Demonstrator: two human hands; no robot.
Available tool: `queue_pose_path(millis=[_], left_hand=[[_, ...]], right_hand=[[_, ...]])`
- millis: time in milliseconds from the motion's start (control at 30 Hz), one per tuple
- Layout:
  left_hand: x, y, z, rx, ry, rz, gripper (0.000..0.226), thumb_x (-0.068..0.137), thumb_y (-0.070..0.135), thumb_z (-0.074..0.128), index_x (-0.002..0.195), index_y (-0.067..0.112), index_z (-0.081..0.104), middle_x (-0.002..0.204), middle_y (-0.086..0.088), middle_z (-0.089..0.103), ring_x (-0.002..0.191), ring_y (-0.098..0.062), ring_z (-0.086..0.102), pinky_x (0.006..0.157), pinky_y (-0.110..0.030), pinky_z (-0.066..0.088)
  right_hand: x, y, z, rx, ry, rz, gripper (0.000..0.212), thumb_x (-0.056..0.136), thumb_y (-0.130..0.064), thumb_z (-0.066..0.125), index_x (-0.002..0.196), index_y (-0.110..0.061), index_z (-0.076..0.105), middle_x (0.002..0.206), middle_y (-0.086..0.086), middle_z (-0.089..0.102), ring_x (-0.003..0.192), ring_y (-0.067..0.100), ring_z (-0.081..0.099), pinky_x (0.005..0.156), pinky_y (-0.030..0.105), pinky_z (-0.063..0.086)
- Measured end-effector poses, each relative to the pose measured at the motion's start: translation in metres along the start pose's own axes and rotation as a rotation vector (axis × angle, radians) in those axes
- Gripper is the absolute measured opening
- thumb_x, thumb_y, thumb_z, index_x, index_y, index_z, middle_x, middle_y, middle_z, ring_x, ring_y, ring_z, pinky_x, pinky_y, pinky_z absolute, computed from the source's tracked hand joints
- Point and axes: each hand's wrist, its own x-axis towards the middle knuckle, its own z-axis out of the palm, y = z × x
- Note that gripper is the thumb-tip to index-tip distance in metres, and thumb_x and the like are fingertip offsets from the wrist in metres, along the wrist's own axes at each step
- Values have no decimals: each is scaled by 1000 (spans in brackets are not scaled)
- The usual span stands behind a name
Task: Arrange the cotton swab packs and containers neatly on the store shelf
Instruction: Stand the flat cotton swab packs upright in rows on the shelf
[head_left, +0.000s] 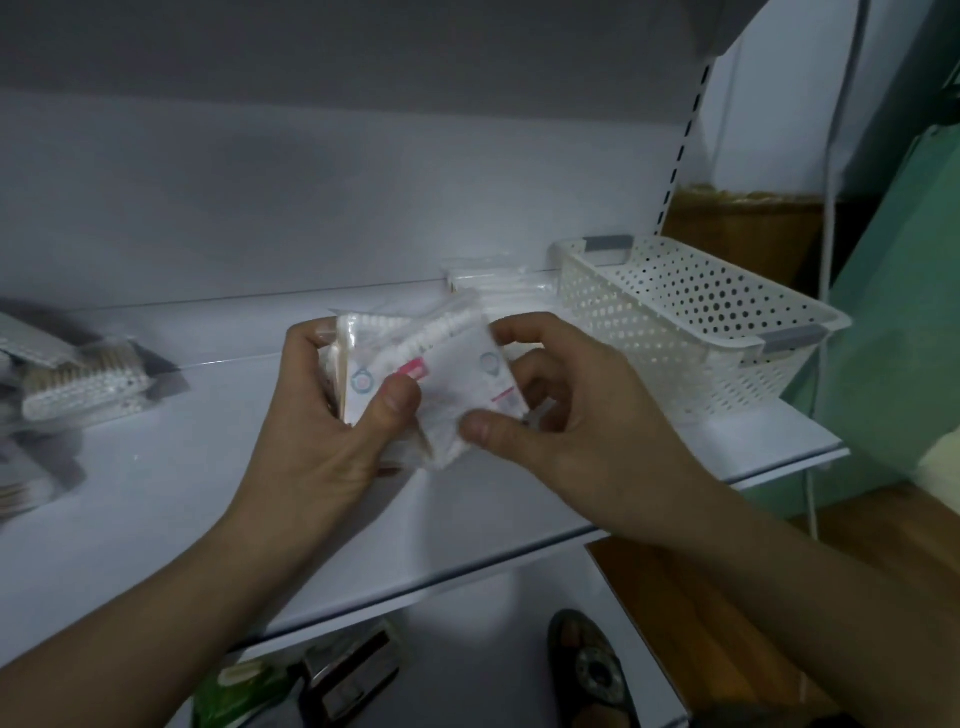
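Above the white shelf (156, 493), both hands hold a small stack of clear cotton swab packs (457, 374) with white and pink labels. My left hand (332, 415) grips the stack from the left, thumb pressed on the front pack. My right hand (561, 405) pinches the front pack's right edge between thumb and fingers. More swab packs (88, 384) lie on the shelf at the far left, blurred. Another clear pack (493, 283) lies at the back of the shelf, behind my hands.
A white perforated basket (691, 322) with grey handles stands on the shelf's right end. Right of the shelf are a slotted upright (680, 150), a hanging white cord and a green surface. Below the shelf edge lie green packaging (239, 686) and dark objects.
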Motion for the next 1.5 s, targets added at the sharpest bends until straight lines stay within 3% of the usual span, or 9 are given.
queue_pose_path(millis=[167,333,500,667,900,1033,1167,1300,1500], left_hand=[[-2,-2,-15,43,43,-36,52,73,43,72,117,31,49,99,13,76,86,-7,75,72,-29,62],[-3,-7,-20,11,64,-73,49,78,42,71,119,31,48,102,9,77,92,-13,76,89,-48,58],[-2,-5,-13,-8,42,-79,54,79,44,70,124,28,46,107,7,77,98,-17,75,95,-55,56],[-2,-3,-3,-6,23,-84,52,78,46,70,121,29,47,106,9,76,97,-16,75,94,-52,57],[-5,-1,7,15,-15,-73,52,75,47,69,119,28,49,101,11,76,91,-11,75,82,-37,60],[-6,2,8,37,-22,-45,54,74,48,68,120,28,48,98,15,75,88,-6,74,73,-20,59],[-7,5,8,39,-9,-33,52,73,49,69,117,32,48,100,15,75,89,-7,74,74,-24,60],[-7,10,10,17,-1,-18,51,73,48,71,115,32,48,98,14,74,87,-8,74,73,-22,60],[-5,17,8,45,22,74,59,75,46,80,115,18,46,93,5,72,76,-9,72,62,-22,58]], right_hand=[[0,14,-34,47,56,52,33,83,-19,78,113,-22,63,103,-12,76,93,10,73,76,43,63],[-13,31,-60,-50,-4,111,43,77,-26,82,117,-20,67,108,-14,76,96,7,73,82,36,62],[-16,50,-65,-196,-10,128,35,64,-38,86,88,-21,68,92,-14,76,83,2,73,75,26,61],[-10,61,-59,-325,46,119,43,61,-42,91,88,-26,63,83,-17,72,76,-5,68,65,11,53],[-9,72,-57,-305,44,206,58,60,-49,90,95,-31,47,78,-8,70,70,4,68,64,29,60],[-11,62,-65,-290,51,203,67,58,-53,89,100,-29,42,70,-4,64,61,7,61,57,25,51],[-13,40,-61,-328,231,7,50,73,-50,79,96,-22,44,62,-7,49,54,7,48,51,16,41],[-9,8,-38,-131,203,-111,25,89,-40,67,106,-26,55,79,-8,64,71,11,66,59,19,51],[16,-18,-1,56,-21,-58,35,92,-25,71,126,-24,61,102,-2,73,79,18,73,66,39,63]])
